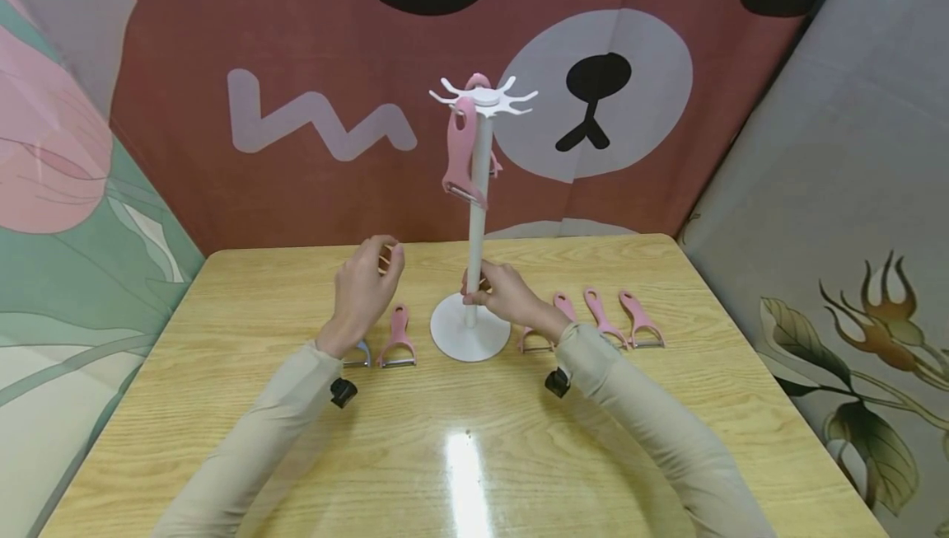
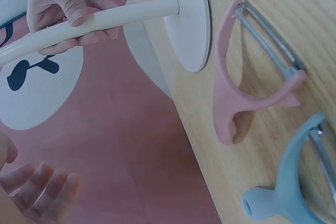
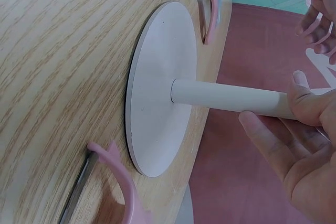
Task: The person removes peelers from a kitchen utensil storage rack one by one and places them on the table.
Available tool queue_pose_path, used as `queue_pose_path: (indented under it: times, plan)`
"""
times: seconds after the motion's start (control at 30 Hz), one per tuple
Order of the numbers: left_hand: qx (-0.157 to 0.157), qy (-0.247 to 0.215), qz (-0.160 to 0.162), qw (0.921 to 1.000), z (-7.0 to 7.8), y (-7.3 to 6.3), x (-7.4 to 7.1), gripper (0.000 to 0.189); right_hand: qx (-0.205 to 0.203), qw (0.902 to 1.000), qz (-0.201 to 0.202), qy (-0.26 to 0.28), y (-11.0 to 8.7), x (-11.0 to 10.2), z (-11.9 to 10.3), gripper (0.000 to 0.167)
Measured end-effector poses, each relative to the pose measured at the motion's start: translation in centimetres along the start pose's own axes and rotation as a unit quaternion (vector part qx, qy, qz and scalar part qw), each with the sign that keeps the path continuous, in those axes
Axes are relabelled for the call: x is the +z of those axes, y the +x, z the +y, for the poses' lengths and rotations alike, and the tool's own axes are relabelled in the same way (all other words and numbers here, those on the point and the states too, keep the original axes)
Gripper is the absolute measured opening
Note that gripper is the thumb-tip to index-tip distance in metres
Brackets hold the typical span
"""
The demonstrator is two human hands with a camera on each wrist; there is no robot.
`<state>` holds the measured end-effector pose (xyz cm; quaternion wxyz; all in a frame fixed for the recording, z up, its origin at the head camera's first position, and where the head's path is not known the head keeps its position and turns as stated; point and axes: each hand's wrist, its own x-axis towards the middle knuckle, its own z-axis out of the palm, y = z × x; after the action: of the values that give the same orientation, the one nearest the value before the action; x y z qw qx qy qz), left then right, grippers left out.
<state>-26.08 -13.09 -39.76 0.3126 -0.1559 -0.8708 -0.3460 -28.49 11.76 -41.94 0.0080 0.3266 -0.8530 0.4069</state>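
My right hand (image 1: pixel 511 295) grips the pole (image 1: pixel 478 229) of a white stand low down, with thumb and fingers around it. The stand's round base (image 1: pixel 454 339) is on the table. Hooks (image 1: pixel 511 99) fan out at its top, where a pink peeler (image 1: pixel 460 147) hangs and a second pink one shows partly behind it. To the left of the stand, my left hand (image 1: pixel 363 287) is held in the air with loosely bent fingers and nothing in it. Below it lie a pink peeler (image 1: pixel 399 328) and a blue peeler (image 2: pixel 286 187), the latter mostly hidden by that hand in the head view.
On the wooden table (image 1: pixel 385 456), right of the base, lie three pink peelers, one (image 1: pixel 563 304) partly covered by my right wrist, then a middle one (image 1: pixel 602 315) and an outer one (image 1: pixel 636 314). A printed cloth (image 1: pixel 311 184) hangs behind the table's back edge.
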Motion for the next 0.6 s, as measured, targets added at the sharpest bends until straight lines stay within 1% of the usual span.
queue_pose_path:
  times: [0.17, 0.27, 0.43, 0.6]
  plan:
    - [-0.001, -0.011, 0.005, 0.9999, 0.3, 0.2, -0.1, 0.024, -0.003, 1.0, 0.002, 0.0, 0.0, 0.1, 0.0, 0.018]
    - [0.001, -0.018, 0.014, 0.9997, 0.6, 0.3, -0.2, 0.024, -0.003, 1.0, 0.002, 0.001, 0.0, 0.1, 0.0, 0.018]
    - [0.017, -0.028, 0.036, 0.9988, 1.2, 0.8, -0.3, 0.024, -0.004, 1.0, 0.001, 0.002, 0.0, 0.1, 0.1, 0.017]
    - [0.029, -0.035, 0.046, 0.9979, 1.6, 1.3, -0.4, 0.025, -0.002, 1.0, 0.001, 0.006, 0.0, 0.2, 0.1, 0.017]
